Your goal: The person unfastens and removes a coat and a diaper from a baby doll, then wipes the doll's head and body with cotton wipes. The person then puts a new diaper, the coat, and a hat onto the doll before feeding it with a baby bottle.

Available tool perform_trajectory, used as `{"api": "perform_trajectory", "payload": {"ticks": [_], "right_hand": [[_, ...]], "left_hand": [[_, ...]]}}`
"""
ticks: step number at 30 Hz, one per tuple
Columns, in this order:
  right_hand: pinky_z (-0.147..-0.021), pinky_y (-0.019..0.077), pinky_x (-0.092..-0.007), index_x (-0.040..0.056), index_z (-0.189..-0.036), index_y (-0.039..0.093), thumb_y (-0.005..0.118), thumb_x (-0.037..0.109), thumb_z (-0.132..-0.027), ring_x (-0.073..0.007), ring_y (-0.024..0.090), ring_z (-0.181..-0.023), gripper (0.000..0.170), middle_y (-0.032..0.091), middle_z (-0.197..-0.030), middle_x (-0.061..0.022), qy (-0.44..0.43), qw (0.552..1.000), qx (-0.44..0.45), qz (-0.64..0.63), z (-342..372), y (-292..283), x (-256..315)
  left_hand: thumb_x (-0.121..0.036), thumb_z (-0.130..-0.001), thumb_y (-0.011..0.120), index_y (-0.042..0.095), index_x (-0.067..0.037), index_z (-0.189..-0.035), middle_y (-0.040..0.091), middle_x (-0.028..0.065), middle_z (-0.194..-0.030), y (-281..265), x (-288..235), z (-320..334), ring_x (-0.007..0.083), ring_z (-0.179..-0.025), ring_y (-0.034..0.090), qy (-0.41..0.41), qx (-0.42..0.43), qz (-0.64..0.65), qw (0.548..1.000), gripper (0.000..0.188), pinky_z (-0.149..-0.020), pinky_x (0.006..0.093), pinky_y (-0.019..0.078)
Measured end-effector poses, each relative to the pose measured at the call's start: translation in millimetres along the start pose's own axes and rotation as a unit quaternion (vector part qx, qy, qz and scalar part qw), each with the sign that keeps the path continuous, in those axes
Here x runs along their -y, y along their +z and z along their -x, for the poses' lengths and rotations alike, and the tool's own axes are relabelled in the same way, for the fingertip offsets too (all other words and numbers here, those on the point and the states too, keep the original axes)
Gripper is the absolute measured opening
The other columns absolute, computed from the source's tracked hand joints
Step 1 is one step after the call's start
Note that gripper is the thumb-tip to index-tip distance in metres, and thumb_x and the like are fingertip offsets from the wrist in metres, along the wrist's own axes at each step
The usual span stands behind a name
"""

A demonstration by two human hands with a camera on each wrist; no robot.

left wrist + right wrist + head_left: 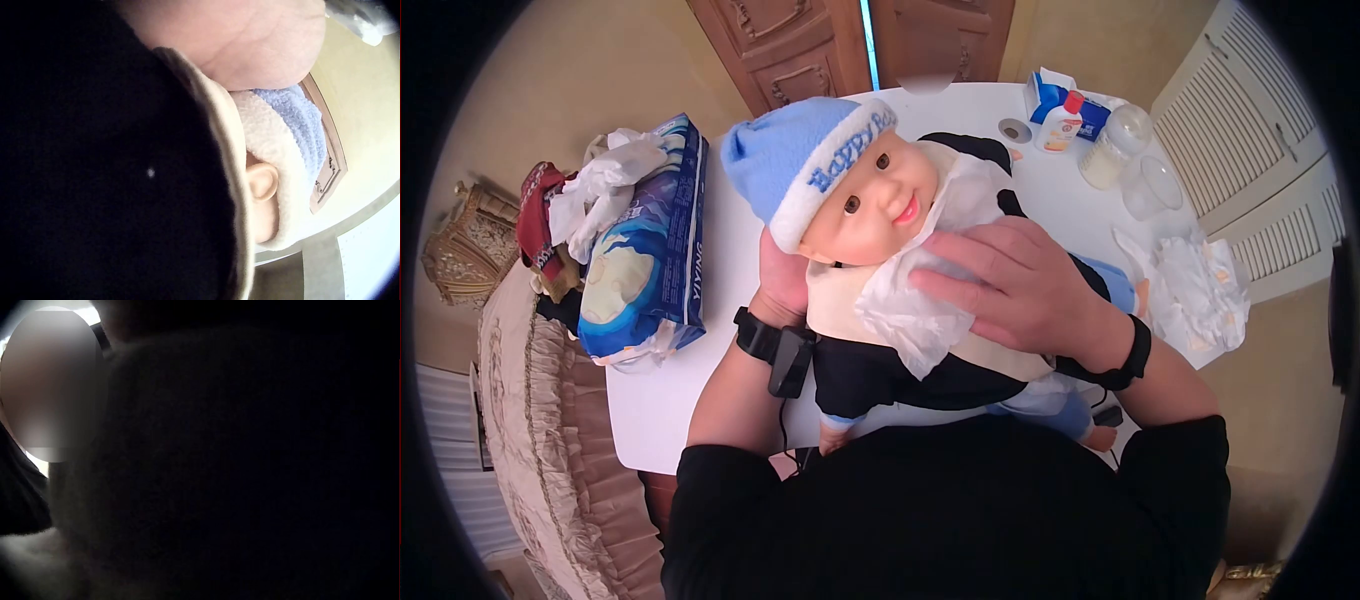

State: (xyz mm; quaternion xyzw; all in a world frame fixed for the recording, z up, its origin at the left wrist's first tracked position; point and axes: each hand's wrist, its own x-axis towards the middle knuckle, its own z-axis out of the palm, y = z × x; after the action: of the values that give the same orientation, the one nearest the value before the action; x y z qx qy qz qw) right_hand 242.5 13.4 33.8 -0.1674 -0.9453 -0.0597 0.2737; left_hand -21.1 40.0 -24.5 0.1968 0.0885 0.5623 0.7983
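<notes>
A baby doll [865, 215] in a blue knit cap [785, 150] with white trim and a black-and-cream top lies raised across the person's front, face up. My left hand [783, 278] supports its head from behind, at the neck and cap; the fingers are hidden behind the head. In the left wrist view, the palm [250, 44] lies against the white trim, above the doll's ear [262, 181]. With my right hand [1035, 285] I hold a crumpled white tissue [915, 310] over the doll's chest, its upper part reaching the chin. The right wrist view is mostly dark cloth.
A blue diaper pack [650, 250] stands at the table's left, with white and red cloths on it. At the back right are a lotion bottle [1060, 125], a baby bottle [1108, 155], a clear cup [1150, 188] and a blue packet [1095, 118]. Crumpled diapers [1200, 295] lie at the right edge.
</notes>
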Motion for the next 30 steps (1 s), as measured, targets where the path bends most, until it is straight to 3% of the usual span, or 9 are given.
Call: {"api": "perform_trajectory", "payload": {"ticks": [7,13,15,18,23,25,27,28,30], "right_hand": [[-0.097,0.0403,-0.04,0.0184,-0.122,0.06,0.076,0.025,-0.069,-0.0219,0.051,-0.114,0.056,0.052,-0.124,-0.0012,-0.003,1.0,0.016,-0.013,-5.5,2.4,-3.9],[-0.101,0.0398,-0.0412,0.0106,-0.121,0.061,0.073,0.025,-0.075,-0.0283,0.049,-0.121,0.049,0.053,-0.129,-0.0079,0.032,0.983,0.033,-0.175,1.2,-3.6,-18.4],[-0.103,0.0389,-0.0419,0.0077,-0.121,0.061,0.071,0.026,-0.078,-0.0305,0.048,-0.122,0.048,0.054,-0.13,-0.0103,0.063,0.957,-0.018,-0.282,5.3,-3.9,-21.9],[-0.101,0.0399,-0.0419,0.0068,-0.12,0.061,0.069,0.028,-0.08,-0.0312,0.05,-0.121,0.046,0.056,-0.128,-0.0112,0.061,0.983,-0.004,-0.171,-2.2,-4.4,-16.4],[-0.099,0.0415,-0.0403,0.0063,-0.118,0.061,0.069,0.027,-0.08,-0.0319,0.052,-0.117,0.043,0.057,-0.126,-0.0118,0.053,0.989,-0.035,-0.135,5.2,-4.8,-20.0],[-0.098,0.0423,-0.0392,0.006,-0.117,0.062,0.069,0.026,-0.08,-0.032,0.053,-0.115,0.042,0.058,-0.124,-0.0126,0.066,0.987,-0.063,-0.13,14.2,-7.5,-25.3],[-0.097,0.0434,-0.0378,0.0044,-0.119,0.06,0.071,0.028,-0.081,-0.0321,0.055,-0.113,0.047,0.059,-0.122,-0.0146,0.269,0.951,-0.065,-0.138,23.2,-11.7,-29.4],[-0.097,0.0434,-0.0378,0.0044,-0.119,0.06,0.071,0.028,-0.081,-0.0321,0.055,-0.113,0.047,0.059,-0.122,-0.0146,0.273,0.95,-0.067,-0.137,24.3,-12.0,-31.5],[-0.096,0.0439,-0.0372,0.0013,-0.125,0.056,0.073,0.036,-0.079,-0.0329,0.056,-0.113,0.059,0.059,-0.122,-0.0173,0.435,0.868,0.027,-0.238,24.2,-10.7,-35.3]], "left_hand": [[-0.042,-0.098,0.047,0.038,-0.006,-0.142,0.043,0.015,-0.144,-3.9,-1.5,0.8,0.0309,-0.13,0.044,0.011,-0.002,-0.045,0.999,0.058,-0.111,0.0457,0.0359],[-0.043,-0.098,0.046,0.039,-0.006,-0.142,0.044,0.0151,-0.143,-5.3,-2.8,0.1,0.0311,-0.131,0.044,-0.008,-0.013,0.007,1.0,0.057,-0.111,0.0461,0.0359],[-0.043,-0.098,0.046,0.039,-0.006,-0.142,0.044,0.0151,-0.143,-5.7,-2.7,-0.1,0.0311,-0.131,0.044,-0.009,-0.01,0.007,1.0,0.057,-0.111,0.0462,0.0359],[-0.043,-0.099,0.046,0.039,-0.007,-0.142,0.044,0.015,-0.144,-7.5,-2.0,0.0,0.0312,-0.131,0.043,-0.008,-0.002,0.007,1.0,0.057,-0.111,0.0463,0.0358],[-0.043,-0.099,0.045,0.039,-0.007,-0.142,0.043,0.0149,-0.144,-7.2,-0.9,0.7,0.0313,-0.131,0.043,-0.007,0.011,0.002,1.0,0.056,-0.111,0.0465,0.0358],[-0.04,-0.1,0.039,0.042,-0.004,-0.139,0.046,0.0158,-0.141,-4.2,1.4,1.5,0.0313,-0.127,0.047,0.023,-0.031,-0.011,0.999,0.054,-0.108,0.0451,0.0381],[-0.04,-0.1,0.039,0.042,-0.004,-0.139,0.047,0.0155,-0.141,-4.0,2.9,1.2,0.0311,-0.127,0.047,0.008,-0.002,0.015,1.0,0.053,-0.108,0.0449,0.0385],[-0.04,-0.1,0.04,0.043,-0.004,-0.139,0.047,0.0153,-0.141,-4.0,2.4,0.8,0.0308,-0.127,0.047,-0.002,0.027,0.041,0.999,0.053,-0.108,0.0447,0.0388],[-0.04,-0.1,0.04,0.043,-0.004,-0.139,0.047,0.0149,-0.141,-17.0,1.7,0.2,0.0307,-0.127,0.047,-0.003,-0.01,0.03,0.999,0.053,-0.108,0.0448,0.0389]]}}
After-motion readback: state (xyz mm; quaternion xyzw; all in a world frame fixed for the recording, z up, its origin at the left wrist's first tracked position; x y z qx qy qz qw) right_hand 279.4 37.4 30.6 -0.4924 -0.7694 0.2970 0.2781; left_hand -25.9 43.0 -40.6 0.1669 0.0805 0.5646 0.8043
